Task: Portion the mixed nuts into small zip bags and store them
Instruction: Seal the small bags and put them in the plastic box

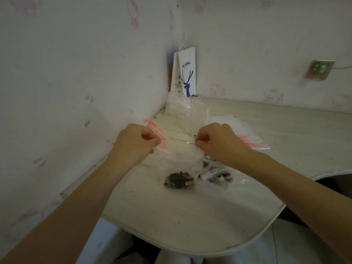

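A small clear zip bag [178, 159] with a red seal line hangs upright over the pale table [181, 216]. Dark mixed nuts [179, 180] fill its bottom, which rests on the table. My left hand [137, 141] pinches the left end of the bag's top edge. My right hand [219, 140] pinches the right end of that edge. Just right of it lies another clear bag of nuts [217, 176], partly hidden behind my right wrist.
A stack of empty red-edged zip bags [249, 138] lies to the right. A larger clear plastic bag [186, 107] sits at the back corner before a white coffee paper bag [187, 73]. Walls close in left and behind. The table's curved edge runs near me.
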